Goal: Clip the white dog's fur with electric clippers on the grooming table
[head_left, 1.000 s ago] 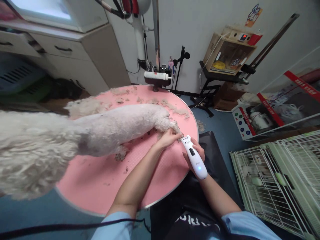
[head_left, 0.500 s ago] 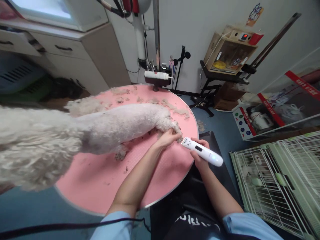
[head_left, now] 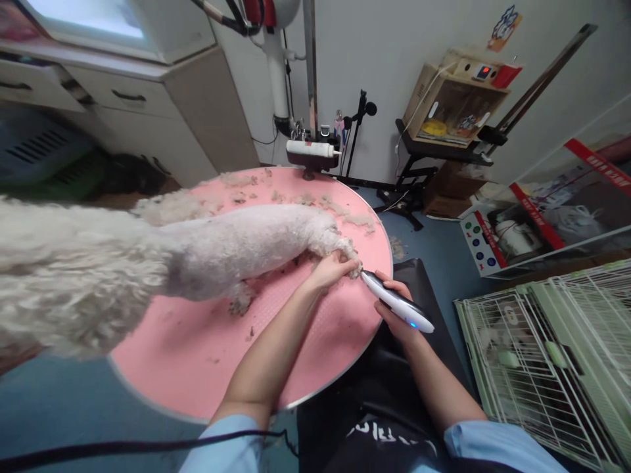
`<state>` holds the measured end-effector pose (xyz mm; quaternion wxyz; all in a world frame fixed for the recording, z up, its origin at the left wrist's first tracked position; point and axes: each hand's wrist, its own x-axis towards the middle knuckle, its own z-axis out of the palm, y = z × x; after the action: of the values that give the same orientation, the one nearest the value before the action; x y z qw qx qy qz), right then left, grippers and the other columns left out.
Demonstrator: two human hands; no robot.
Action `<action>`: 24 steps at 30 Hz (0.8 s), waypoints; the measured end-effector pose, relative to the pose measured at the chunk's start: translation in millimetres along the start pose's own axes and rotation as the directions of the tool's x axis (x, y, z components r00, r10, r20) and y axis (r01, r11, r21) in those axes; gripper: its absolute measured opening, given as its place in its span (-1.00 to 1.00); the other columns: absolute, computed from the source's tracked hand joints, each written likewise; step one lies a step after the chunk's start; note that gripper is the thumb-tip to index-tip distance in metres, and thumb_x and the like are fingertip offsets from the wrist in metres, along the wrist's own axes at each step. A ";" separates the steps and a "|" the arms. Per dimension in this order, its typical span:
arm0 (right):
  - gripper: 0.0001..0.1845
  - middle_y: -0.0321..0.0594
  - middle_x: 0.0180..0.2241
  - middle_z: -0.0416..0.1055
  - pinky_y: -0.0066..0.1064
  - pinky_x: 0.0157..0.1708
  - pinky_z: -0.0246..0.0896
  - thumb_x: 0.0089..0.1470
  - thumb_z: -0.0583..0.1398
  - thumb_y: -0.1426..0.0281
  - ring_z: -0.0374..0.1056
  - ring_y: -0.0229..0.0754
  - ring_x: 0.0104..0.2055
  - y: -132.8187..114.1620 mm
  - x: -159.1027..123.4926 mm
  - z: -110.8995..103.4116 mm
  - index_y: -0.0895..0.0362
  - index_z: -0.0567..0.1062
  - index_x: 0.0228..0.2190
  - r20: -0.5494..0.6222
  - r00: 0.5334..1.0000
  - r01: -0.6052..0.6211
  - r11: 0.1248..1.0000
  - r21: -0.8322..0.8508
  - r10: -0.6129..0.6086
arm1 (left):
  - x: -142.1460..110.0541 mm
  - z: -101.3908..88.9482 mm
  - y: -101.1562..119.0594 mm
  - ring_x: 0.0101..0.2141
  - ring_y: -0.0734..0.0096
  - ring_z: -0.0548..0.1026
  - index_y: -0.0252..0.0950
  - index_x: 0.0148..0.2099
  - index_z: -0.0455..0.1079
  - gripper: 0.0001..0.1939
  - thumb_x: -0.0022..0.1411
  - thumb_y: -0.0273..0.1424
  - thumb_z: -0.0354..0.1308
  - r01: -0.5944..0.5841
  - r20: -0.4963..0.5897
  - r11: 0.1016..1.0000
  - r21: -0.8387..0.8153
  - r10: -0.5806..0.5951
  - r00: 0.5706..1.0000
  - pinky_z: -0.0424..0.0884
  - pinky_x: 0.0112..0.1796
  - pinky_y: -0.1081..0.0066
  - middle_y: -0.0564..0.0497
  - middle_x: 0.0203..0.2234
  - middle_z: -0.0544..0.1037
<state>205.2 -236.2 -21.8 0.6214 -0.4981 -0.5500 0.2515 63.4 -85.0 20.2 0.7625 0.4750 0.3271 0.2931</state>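
Pale tufts of cut fur point(head_left: 359, 222) litter a round pink worktop point(head_left: 187, 368), and a dog point(head_left: 251, 240), closely shaved along the body with a curly coat at the left, stretches across it. The left hand point(head_left: 331, 270) pinches one paw point(head_left: 355, 270) near the worktop's right side. The right hand point(head_left: 400, 327) grips a white clipper point(head_left: 397, 302), turned edge-on, its cutting end just beside the paw; whether they touch cannot be told. A sudden tug by the dog could pull the paw from that pinch, or jerk the pinching fingers against the clipper. Too steep a tilt might nick skin between the toes.
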 end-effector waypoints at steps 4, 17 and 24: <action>-0.65 -0.07 0.12 0.47 0.01 0.18 0.33 0.12 0.30 0.42 0.38 0.01 0.21 -7.6 1.2 -2.3 -0.01 0.41 -0.05 0.035 0.996 0.081 0.990 -0.111 -0.078 | 0.9 1.4 -1.6 -0.52 0.53 0.41 -0.35 -0.36 0.35 -0.78 -0.05 -0.43 0.31 -0.032 0.041 0.998 0.055 0.030 0.999 0.27 -0.42 0.48 0.07 -0.55 0.48; -0.45 -0.17 0.20 0.40 -0.16 -0.04 0.52 0.13 0.30 0.48 0.47 -0.04 0.11 9.2 -8.6 -5.7 -0.11 0.39 0.12 0.147 0.880 0.468 0.769 -0.434 -0.452 | 2.4 7.4 -7.2 -0.58 0.58 0.34 -0.31 -0.36 0.29 -0.72 -0.11 -0.43 0.32 -0.026 -0.084 0.998 0.053 0.031 0.996 0.22 -0.51 0.51 0.16 -0.61 0.39; -0.53 -0.25 0.17 0.43 -0.11 -0.01 0.52 0.14 0.30 0.47 0.47 -0.03 0.11 21.2 -13.1 -11.3 -0.16 0.47 0.05 0.102 0.911 0.406 0.829 -0.385 -0.399 | -0.2 9.1 -9.7 -0.56 0.56 0.36 -0.32 -0.33 0.30 -0.71 -0.11 -0.42 0.33 0.009 -0.079 0.999 0.051 -0.005 0.997 0.24 -0.50 0.49 0.14 -0.59 0.41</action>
<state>217.2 -243.4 -45.4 0.5413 -0.4845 -0.6872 0.0021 71.6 -93.7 14.5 0.7377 0.4813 0.3661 0.3003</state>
